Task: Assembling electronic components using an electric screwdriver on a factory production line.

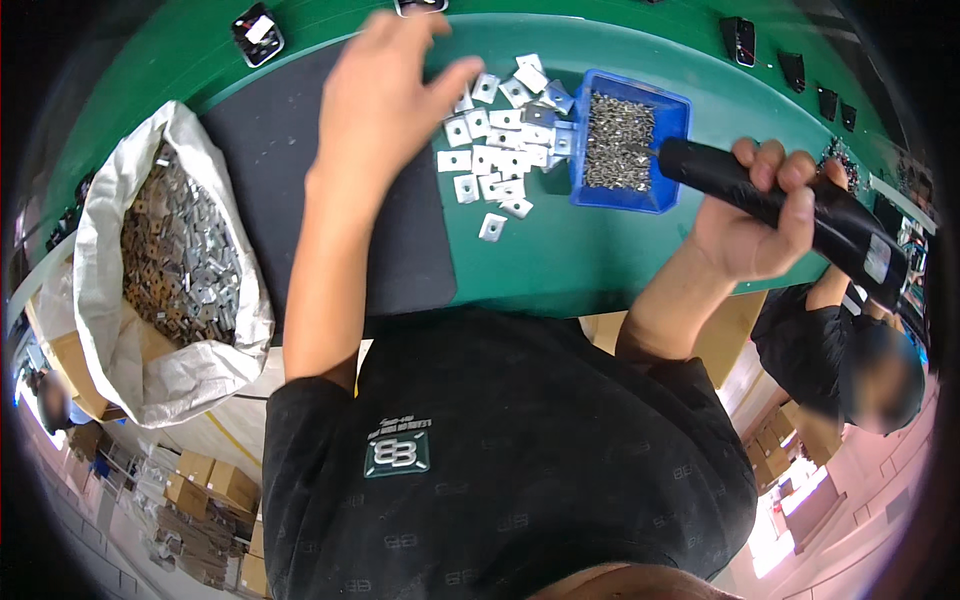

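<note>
My right hand (pixel 755 225) is wrapped round a black electric screwdriver (pixel 725 175). The tool lies nearly level, its front end over the right part of a blue bin (pixel 680 120) filled with small silver screws (pixel 620 140). Blurred by motion, my left hand (pixel 385 95) reaches over the far edge of a black mat (pixel 400 260), empty, with the thumb held away from the fingers. Just beyond its fingertips is a black housing (pixel 420 5), cut off by the picture's upper edge. Several square silver metal clips with holes (pixel 505 140) lie loose between my left hand and the bin.
At the left stands an open white sack (pixel 95 250) full of metal clips (pixel 180 260). More black housings (pixel 258 35) (pixel 738 40) sit along the green surface beyond the table (pixel 540 265). Another person (pixel 835 350) is close at the right. Cardboard boxes (pixel 215 480) stand behind me.
</note>
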`<state>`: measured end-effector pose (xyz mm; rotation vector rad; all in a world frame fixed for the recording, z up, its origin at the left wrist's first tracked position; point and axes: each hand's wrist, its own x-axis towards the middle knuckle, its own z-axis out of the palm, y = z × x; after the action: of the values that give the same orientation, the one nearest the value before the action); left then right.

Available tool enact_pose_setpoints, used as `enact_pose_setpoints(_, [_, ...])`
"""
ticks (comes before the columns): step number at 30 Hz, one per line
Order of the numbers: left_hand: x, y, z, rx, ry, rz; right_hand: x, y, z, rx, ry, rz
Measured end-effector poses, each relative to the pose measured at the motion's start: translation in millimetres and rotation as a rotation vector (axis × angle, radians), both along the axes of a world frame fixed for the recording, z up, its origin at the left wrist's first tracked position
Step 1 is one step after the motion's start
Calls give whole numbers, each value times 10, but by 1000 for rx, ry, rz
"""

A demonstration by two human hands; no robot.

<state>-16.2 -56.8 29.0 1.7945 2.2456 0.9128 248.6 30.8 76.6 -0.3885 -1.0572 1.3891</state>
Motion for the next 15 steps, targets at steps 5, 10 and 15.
enact_pose_setpoints(5, [328,-46,-96,-174,29,-2,-317,88,-116,17,-15,-121])
enact_pose_setpoints(10, [311,11,-103,-195,49,-47,-376,151,-207,26,-53,-154])
enact_pose_setpoints(15, [340,78,-155,-123,38,-14,-305,190,-193,27,-20,-143])
